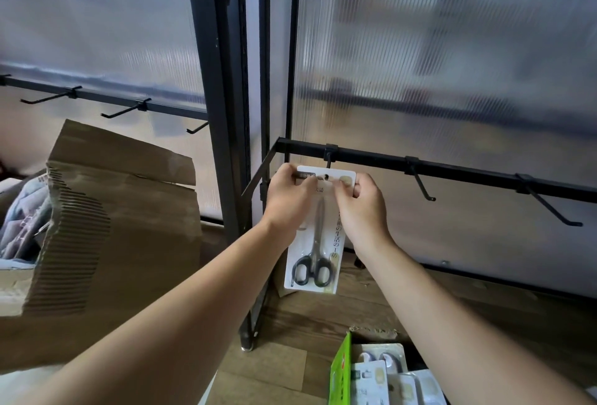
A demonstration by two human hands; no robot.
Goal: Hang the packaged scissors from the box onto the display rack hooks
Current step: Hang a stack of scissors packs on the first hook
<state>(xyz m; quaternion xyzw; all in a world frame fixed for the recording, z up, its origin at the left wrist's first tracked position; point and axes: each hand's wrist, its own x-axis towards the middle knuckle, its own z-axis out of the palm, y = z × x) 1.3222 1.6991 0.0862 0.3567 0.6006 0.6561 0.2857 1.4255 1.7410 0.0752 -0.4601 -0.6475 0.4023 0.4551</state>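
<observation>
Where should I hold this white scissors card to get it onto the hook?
Pinch the white card-backed scissors pack by its two top corners, from the front, as the left hand and right hand do. That leaves the centre hang hole clear for the black wire hook, and the scissors' weight hangs straight below.

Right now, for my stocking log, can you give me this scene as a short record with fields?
left hand: pinches the top-left corner of the packaged scissors
right hand: pinches the top-right corner
package state: upright, hang hole at the leftmost hook; cannot tell whether it is threaded on
rail: two bare hooks further right
green box: on the floor at lower right, more packages inside
cardboard box: open, at the left
</observation>
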